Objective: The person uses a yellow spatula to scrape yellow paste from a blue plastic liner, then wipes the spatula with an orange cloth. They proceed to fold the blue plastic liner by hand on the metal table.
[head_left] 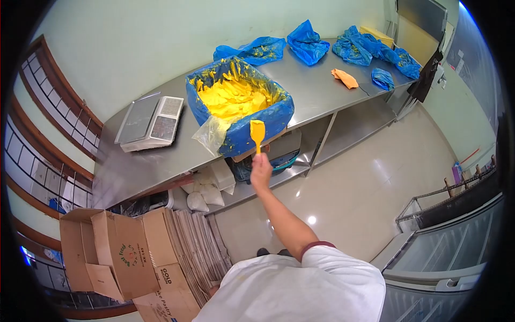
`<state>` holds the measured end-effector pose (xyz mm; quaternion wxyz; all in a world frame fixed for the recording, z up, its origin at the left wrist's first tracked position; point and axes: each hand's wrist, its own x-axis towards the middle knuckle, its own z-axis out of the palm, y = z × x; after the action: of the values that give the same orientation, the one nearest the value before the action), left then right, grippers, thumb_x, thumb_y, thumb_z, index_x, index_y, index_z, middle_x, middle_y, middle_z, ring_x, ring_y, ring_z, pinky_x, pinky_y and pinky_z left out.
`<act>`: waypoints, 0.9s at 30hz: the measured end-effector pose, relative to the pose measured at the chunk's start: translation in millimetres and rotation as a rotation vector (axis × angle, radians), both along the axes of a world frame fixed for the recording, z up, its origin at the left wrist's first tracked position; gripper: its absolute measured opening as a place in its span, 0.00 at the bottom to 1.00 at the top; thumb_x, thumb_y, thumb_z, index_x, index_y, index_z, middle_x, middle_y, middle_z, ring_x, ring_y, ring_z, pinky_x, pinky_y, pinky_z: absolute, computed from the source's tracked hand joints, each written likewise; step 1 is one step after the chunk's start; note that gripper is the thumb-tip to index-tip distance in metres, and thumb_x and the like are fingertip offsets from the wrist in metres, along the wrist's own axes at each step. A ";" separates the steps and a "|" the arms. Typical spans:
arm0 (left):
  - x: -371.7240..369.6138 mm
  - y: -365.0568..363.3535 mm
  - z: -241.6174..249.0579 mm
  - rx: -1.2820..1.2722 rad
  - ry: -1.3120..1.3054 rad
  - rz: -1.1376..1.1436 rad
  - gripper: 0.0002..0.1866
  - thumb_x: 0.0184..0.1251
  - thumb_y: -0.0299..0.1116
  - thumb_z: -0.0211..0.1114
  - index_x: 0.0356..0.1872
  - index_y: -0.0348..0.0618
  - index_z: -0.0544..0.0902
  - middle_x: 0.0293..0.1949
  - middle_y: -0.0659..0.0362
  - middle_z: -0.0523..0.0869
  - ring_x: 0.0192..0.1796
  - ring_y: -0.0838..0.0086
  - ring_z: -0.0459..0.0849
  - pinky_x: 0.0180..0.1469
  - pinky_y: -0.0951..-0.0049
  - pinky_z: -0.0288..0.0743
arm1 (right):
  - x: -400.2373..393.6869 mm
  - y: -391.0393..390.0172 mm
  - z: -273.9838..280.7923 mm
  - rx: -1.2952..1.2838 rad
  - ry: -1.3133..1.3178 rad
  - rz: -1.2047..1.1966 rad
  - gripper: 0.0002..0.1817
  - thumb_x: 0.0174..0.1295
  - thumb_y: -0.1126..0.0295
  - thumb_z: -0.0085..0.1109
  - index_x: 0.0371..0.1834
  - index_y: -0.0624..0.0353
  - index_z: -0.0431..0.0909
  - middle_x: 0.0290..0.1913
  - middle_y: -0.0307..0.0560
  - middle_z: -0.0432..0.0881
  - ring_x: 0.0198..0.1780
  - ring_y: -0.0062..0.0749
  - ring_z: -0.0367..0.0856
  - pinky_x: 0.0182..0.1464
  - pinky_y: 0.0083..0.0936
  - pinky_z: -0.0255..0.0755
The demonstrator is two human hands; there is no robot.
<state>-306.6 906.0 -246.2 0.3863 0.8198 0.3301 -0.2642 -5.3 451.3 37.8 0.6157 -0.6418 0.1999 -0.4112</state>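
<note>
My right hand [260, 173] is closed around the handle of a yellow spatula [257, 132], its blade pointing up. In this view the blade overlaps the front wall of a box lined with blue plastic [279, 119]. Soft yellow butter-like fat [230, 96] fills much of that box and smears its liner. A clear plastic flap [211, 135] hangs over the near left corner. Only a small part of my left hand [214, 290] shows, low beside the stacked cardboard [196, 241]; its fingers are hidden.
The box stands on a steel table [316, 99], with a weighing scale [152, 122] to its left. Smeared blue plastic bags [351, 45] and an orange cloth [344, 79] lie toward the right. An opened carton [120, 249] sits at lower left. White bags [206, 196] rest underneath.
</note>
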 end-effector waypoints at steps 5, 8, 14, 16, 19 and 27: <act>-0.8 3.1 -3.0 0.007 0.012 -0.019 0.13 0.63 0.35 0.54 0.32 0.38 0.84 0.29 0.50 0.84 0.32 0.62 0.82 0.36 0.62 0.76 | 6.2 -83.9 -1.6 -0.062 0.045 -0.192 0.18 0.75 0.62 0.40 0.27 0.57 0.68 0.20 0.35 0.65 0.24 0.20 0.65 0.27 0.23 0.62; 3.9 6.1 -4.8 0.003 0.008 -0.014 0.13 0.62 0.35 0.55 0.33 0.38 0.84 0.30 0.50 0.84 0.33 0.61 0.83 0.38 0.62 0.76 | 15.6 -94.1 12.8 -0.242 0.106 -0.241 0.18 0.74 0.60 0.43 0.29 0.62 0.69 0.21 0.51 0.73 0.23 0.43 0.72 0.27 0.35 0.64; 19.3 5.5 -5.1 -0.009 -0.002 -0.024 0.13 0.61 0.35 0.55 0.34 0.38 0.85 0.32 0.48 0.85 0.35 0.59 0.83 0.41 0.61 0.76 | -10.5 -35.5 11.8 -0.499 0.117 0.007 0.13 0.72 0.63 0.48 0.33 0.60 0.70 0.22 0.59 0.74 0.29 0.60 0.76 0.26 0.42 0.64; 23.9 7.7 -5.2 -0.003 -0.005 -0.036 0.13 0.60 0.35 0.55 0.34 0.39 0.86 0.32 0.48 0.86 0.36 0.59 0.83 0.42 0.61 0.76 | -23.2 -26.2 8.0 -0.475 0.009 0.063 0.14 0.73 0.62 0.48 0.31 0.58 0.70 0.20 0.54 0.74 0.23 0.52 0.76 0.22 0.37 0.63; 28.9 8.3 -1.6 0.012 -0.008 -0.059 0.14 0.59 0.35 0.55 0.34 0.39 0.86 0.33 0.47 0.86 0.37 0.58 0.84 0.43 0.61 0.76 | -9.8 -52.2 -48.5 0.004 -0.061 -0.024 0.15 0.75 0.60 0.45 0.30 0.55 0.69 0.19 0.38 0.69 0.17 0.26 0.67 0.20 0.23 0.58; 31.8 19.7 11.9 0.109 0.006 -0.123 0.14 0.58 0.35 0.56 0.35 0.39 0.87 0.34 0.46 0.87 0.38 0.57 0.84 0.45 0.60 0.77 | 46.2 -59.5 -80.5 0.353 -0.043 -0.164 0.18 0.76 0.56 0.41 0.29 0.53 0.69 0.21 0.31 0.64 0.22 0.15 0.62 0.23 0.16 0.58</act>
<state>-274.8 925.7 -234.2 0.3229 0.8576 0.2941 -0.2716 40.9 391.8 -42.7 0.6874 -0.4963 0.3074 -0.4321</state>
